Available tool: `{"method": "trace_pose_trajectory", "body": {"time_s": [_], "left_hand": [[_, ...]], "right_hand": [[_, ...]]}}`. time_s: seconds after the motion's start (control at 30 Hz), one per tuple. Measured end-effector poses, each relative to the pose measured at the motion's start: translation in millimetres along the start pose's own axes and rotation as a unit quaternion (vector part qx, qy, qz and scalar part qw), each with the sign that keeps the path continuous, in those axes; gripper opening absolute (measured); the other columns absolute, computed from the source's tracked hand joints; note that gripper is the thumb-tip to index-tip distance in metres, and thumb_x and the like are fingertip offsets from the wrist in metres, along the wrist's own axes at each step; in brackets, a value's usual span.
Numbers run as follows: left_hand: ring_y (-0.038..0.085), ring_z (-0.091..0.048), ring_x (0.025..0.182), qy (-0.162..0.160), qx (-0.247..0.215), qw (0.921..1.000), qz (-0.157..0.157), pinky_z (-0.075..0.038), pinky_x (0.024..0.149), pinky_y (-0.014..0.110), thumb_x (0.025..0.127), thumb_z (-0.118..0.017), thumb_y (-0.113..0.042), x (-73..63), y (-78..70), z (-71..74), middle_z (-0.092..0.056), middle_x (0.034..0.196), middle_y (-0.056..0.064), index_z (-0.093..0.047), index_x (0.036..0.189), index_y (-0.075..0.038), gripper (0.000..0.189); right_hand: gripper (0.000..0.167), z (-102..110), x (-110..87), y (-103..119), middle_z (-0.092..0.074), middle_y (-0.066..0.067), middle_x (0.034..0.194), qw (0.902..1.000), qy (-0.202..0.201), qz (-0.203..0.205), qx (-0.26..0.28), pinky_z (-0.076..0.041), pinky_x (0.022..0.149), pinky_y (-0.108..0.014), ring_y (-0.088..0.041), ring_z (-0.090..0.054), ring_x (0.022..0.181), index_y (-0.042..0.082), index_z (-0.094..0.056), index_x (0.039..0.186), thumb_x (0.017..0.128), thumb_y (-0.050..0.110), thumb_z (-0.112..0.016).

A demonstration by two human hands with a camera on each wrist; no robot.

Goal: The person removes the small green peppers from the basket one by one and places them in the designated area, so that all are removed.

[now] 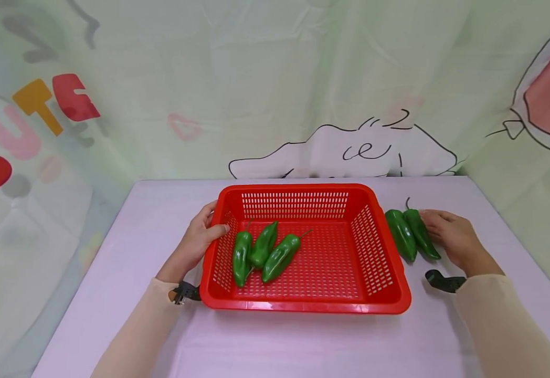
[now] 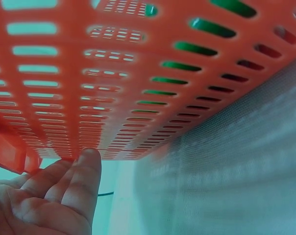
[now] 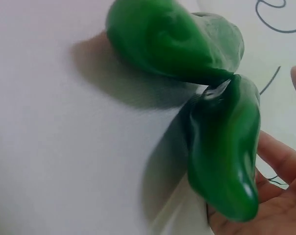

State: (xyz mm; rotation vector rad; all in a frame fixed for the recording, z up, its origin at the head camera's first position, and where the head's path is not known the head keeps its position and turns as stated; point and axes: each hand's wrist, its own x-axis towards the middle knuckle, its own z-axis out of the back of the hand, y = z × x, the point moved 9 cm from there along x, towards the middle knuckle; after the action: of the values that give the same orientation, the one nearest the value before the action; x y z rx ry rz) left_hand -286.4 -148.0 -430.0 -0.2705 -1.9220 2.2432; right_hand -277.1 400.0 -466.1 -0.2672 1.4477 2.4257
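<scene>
My left hand [image 1: 200,244] grips the left rim of a red plastic basket [image 1: 303,306], thumb over the edge and fingers on the outer wall. In the left wrist view its fingers [image 2: 84,178] lie against the slotted side [image 2: 153,63]. Inside the basket, toward the left, are three green peppers, among them a leaning one [image 1: 281,258]. Right of the basket, two more green peppers lie side by side, a left one [image 1: 400,235] and a right one [image 1: 420,233]. My right hand [image 1: 454,236] is beside the right one, its fingers loosely bent along the pepper's [image 3: 226,152] far side.
Everything rests on a table with a pale lilac cover [image 1: 265,346]. Behind it hangs a printed cloth [image 1: 275,94], which also runs along both sides. Each wrist wears a dark strap, such as the left strap [image 1: 186,291].
</scene>
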Motion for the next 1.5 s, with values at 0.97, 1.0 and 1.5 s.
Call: {"method": "trace_pose_trajectory", "body": {"time_s": [0.97, 1.0, 1.5], "left_hand": [[0.046, -0.067, 0.118, 0.005, 0.003, 1.0, -0.003, -0.064, 0.083, 0.046, 0.099, -0.056, -0.008, 1.4, 0.7, 1.4, -0.054, 0.147, 0.025, -0.028, 0.161, -0.008, 0.069], [0.046, -0.067, 0.118, 0.005, 0.003, 1.0, -0.003, -0.064, 0.083, 0.046, 0.099, -0.057, -0.008, 1.8, 0.4, 1.3, -0.054, 0.147, 0.025, -0.028, 0.161, -0.008, 0.069], [0.045, -0.068, 0.116, 0.006, 0.001, 1.0, -0.005, -0.064, 0.082, 0.046, 0.099, -0.056, -0.007, 0.5, -3.0, 0.5, -0.055, 0.146, 0.026, -0.028, 0.161, -0.007, 0.068]], "right_hand": [[0.069, -51, -68.2, 153, -0.056, 0.01, 0.122, 0.987, 0.05, 0.129, 0.081, -0.06, 0.085, -0.019, -0.009, -0.06, 0.108, 0.005, -0.029, 0.161, 0.107, 0.042, -0.052], [0.066, -55, -69.7, 155, -0.057, 0.009, 0.121, 0.9865, 0.059, 0.127, 0.084, -0.061, 0.085, -0.021, -0.01, -0.061, 0.108, 0.007, -0.033, 0.159, 0.107, 0.042, -0.053], [0.053, -123, -82.5, 178, -0.062, -0.007, 0.114, 0.9741, 0.167, 0.075, 0.132, -0.063, 0.087, -0.03, -0.016, -0.067, 0.099, 0.003, -0.043, 0.14, 0.105, 0.04, -0.057]]}}
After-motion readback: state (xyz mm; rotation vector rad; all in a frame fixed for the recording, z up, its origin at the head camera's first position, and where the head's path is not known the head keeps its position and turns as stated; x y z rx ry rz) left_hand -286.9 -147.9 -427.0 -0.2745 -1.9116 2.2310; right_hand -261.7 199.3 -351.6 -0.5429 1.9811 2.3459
